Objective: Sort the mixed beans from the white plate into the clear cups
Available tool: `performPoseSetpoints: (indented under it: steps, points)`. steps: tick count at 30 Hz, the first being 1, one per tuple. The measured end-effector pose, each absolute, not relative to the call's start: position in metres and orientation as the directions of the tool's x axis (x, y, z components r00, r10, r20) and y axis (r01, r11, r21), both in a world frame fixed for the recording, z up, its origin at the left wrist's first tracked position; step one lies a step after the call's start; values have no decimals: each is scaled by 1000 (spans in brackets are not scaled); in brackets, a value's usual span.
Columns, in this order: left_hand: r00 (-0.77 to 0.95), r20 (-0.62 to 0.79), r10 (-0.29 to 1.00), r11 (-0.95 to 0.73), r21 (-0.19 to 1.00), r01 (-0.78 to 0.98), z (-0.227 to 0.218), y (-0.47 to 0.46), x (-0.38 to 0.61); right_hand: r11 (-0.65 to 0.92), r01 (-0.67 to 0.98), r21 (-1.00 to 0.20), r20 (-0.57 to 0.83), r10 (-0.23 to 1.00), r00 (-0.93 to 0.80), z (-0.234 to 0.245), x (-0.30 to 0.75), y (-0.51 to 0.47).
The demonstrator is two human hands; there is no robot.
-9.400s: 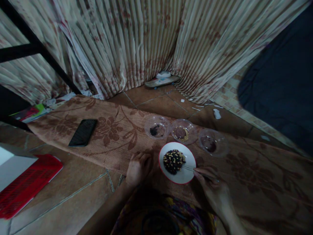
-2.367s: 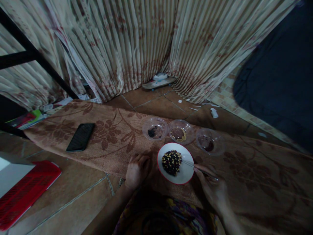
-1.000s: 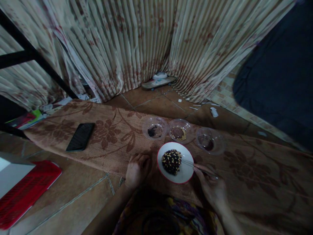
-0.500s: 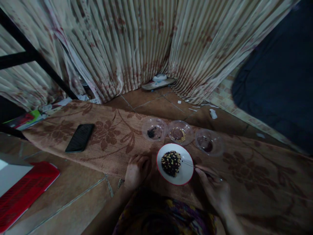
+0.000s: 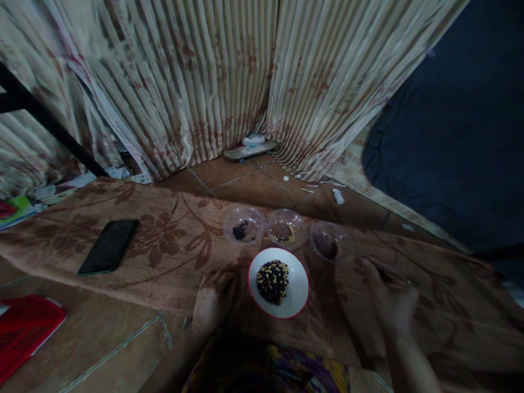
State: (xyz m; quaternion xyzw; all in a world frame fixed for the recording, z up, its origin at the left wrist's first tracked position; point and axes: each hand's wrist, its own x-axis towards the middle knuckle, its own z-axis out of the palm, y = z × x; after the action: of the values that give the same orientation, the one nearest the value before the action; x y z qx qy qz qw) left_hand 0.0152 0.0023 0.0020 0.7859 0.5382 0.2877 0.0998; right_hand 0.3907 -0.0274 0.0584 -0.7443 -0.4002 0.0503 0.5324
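My right hand (image 5: 391,297), slightly blurred, grips metal tweezers (image 5: 387,268) whose tips point left toward the rightmost clear plastic bowl (image 5: 347,245), which has dark red beans at its bottom. On the cloth left of the plate rests my left hand (image 5: 215,300), its fingers curled in with nothing seen in them. Between the hands stands a white plate (image 5: 298,292) with a red rim, holding a heap of mixed black and yellow beans (image 5: 272,281). Behind it are a clear bowl (image 5: 244,218) with black beans and a middle clear bowl (image 5: 286,218) with yellow ones.
A brown patterned cloth (image 5: 176,273) covers the long low table. A black phone (image 5: 108,246) lies on its left part. Beyond are a striped curtain (image 5: 229,82), a skateboard (image 5: 250,149) on the tiled floor, and a dark blue covered object (image 5: 446,136) at right.
My right hand has drawn the tweezers away from the plate, out to the right near the rightmost bowl. My left hand stays beside the plate. The whole view has shifted slightly.
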Motion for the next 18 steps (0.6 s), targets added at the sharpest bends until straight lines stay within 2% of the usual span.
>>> performPoseSetpoints:
  steps: [5, 9, 13, 18]
  points:
    - [245, 337, 909, -388, 472, 791, 4, 1, 17, -71, 493, -867, 305, 706, 639, 64, 356, -44]
    - [241, 308, 920, -368, 474, 800, 3, 0, 18, -82, 448, -891, 173, 849, 499, 64, 332, -55]
    - [245, 299, 922, -367, 482, 796, 1, 0, 17, -128, 493, -861, 71, 929, 364, 55, 322, -61]
    - [242, 310, 919, -372, 489, 789, -1, 0, 17, -93, 548, -831, 84, 954, 289, 45, 316, -62]
